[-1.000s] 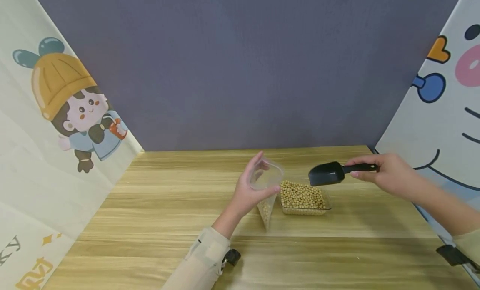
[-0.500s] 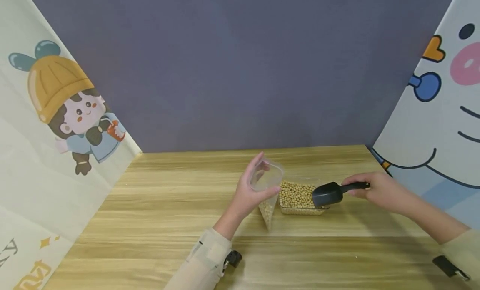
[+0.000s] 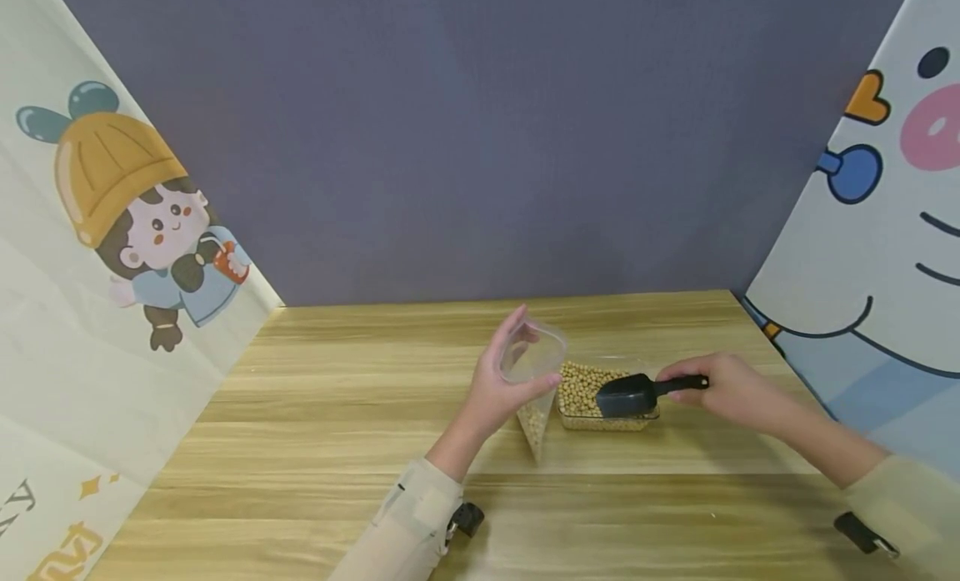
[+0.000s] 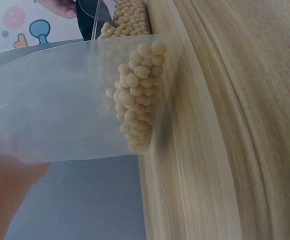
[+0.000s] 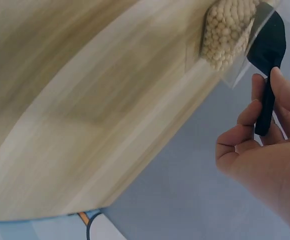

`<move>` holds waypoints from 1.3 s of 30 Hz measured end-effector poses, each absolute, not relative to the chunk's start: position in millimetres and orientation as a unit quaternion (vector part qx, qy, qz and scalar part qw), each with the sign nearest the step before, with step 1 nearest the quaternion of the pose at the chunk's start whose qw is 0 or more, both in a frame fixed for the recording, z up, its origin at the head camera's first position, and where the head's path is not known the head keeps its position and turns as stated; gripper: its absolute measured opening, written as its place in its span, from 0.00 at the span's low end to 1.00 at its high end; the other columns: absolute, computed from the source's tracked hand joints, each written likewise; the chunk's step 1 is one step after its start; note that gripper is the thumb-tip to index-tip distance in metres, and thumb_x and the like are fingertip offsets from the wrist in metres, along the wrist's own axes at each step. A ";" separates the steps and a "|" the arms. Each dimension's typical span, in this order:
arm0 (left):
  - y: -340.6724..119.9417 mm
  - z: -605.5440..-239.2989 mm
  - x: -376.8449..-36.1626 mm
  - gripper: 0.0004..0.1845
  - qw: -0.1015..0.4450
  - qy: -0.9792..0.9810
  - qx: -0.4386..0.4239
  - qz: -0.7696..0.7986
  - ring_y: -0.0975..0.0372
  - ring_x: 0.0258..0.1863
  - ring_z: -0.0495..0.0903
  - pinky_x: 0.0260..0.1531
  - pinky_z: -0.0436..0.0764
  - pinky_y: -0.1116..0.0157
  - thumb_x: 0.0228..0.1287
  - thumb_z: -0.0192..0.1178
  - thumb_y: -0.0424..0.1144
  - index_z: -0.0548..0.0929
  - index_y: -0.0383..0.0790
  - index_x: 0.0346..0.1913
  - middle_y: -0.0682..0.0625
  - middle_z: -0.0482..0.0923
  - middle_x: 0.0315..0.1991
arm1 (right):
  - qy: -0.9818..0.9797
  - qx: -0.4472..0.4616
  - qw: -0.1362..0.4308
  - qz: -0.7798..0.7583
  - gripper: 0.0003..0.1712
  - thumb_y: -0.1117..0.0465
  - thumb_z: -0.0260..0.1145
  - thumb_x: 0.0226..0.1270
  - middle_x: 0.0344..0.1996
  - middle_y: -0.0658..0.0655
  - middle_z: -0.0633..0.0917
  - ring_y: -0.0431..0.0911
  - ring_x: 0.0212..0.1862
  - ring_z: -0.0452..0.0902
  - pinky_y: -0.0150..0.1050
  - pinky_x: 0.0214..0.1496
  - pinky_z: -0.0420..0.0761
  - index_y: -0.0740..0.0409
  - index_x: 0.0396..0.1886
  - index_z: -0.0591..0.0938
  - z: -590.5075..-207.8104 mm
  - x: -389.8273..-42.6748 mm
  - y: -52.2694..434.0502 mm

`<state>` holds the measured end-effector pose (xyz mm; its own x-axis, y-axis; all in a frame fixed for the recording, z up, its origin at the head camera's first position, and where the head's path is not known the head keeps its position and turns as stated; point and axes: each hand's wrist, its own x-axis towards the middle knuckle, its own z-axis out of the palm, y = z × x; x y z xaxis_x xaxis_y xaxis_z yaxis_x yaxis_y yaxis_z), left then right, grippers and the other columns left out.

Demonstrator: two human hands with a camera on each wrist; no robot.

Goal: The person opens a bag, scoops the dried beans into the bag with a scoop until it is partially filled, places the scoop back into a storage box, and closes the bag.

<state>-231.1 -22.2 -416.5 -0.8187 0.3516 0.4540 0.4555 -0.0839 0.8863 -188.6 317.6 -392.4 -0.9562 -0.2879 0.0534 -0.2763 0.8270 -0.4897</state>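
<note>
- Took clear box [image 3: 606,424] on table [image 3: 337,448] as landmark; filled with pale beans [image 3: 583,387].
- Gripping black scoop [image 3: 628,396] by its handle with right hand [image 3: 723,387], just right of clear box.
- Seen from right wrist: handle pinched between thumb and fingers, thumb near the blade, handle end showing past the fingertips.
- Blade lying beyond the fingers, leftward, over the right part of clear box, at the beans; cannot tell how deep.
- Holding clear container [image 4: 65,102] with left hand [image 3: 495,393], just left of clear box.
- Fingers spread wide around the container's mouth: thumb along the near side, fingertips at the far side.
- Mouth framed between thumb and fingers; tapering, in head view, to a narrow base below and nearer than the hand.
- Noted heap of beans [image 4: 137,95] in the container's base, well apart from left fingers; cannot tell whether base touching table.
- Standing behind clear box: grey-blue backdrop [image 3: 480,147].
- Well left of clear box: pale panel with cartoon figure in yellow hat [image 3: 116,177].
- Well right of clear box: pale panel with blue and pink shapes [image 3: 855,256].
</note>
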 end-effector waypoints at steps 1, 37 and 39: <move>-22.3 -416.7 -231.3 0.55 0.038 -0.676 -0.298 -0.673 0.44 0.71 0.72 0.82 0.67 0.44 0.56 0.79 0.38 0.58 0.41 0.84 0.38 0.74 0.70 | 0.954 -0.149 0.016 -0.260 0.14 0.61 0.76 0.67 0.52 0.64 0.92 0.67 0.58 0.86 0.59 0.52 0.89 0.55 0.51 0.92 -393.6 -188.6 315.0; -24.2 -419.1 -231.5 0.57 0.024 -0.676 -0.291 -0.677 0.45 0.72 0.71 0.83 0.65 0.46 0.55 0.78 0.36 0.57 0.41 0.85 0.39 0.72 0.72 | 0.944 -0.116 0.045 -0.305 0.20 0.52 0.76 0.68 0.61 0.68 0.87 0.45 0.30 0.74 0.38 0.37 0.75 0.51 0.57 0.91 -419.4 -191.5 282.8; -24.5 -419.3 -231.9 0.57 0.024 -0.676 -0.293 -0.676 0.45 0.72 0.71 0.83 0.65 0.45 0.55 0.79 0.37 0.57 0.41 0.85 0.39 0.72 0.72 | 0.944 -0.114 0.042 -0.308 0.19 0.52 0.76 0.68 0.61 0.67 0.88 0.48 0.36 0.79 0.39 0.38 0.75 0.49 0.57 0.91 -419.9 -190.7 283.9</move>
<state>-231.9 -24.5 -419.3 -0.8273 0.3633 0.4285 0.4282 -0.0860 0.8996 -190.7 283.9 -419.9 -0.9704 -0.2415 -0.0087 -0.1900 0.7847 -0.5900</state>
